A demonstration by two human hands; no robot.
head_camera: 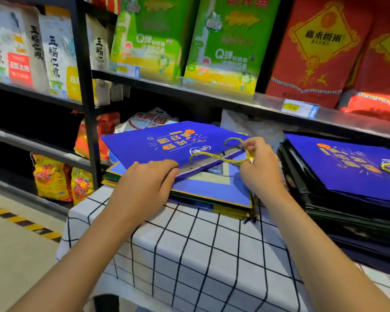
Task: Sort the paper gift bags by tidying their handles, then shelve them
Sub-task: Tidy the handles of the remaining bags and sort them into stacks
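Bright even light, soft blur, edges warped

R hand pinches handle, L hand holds bag.
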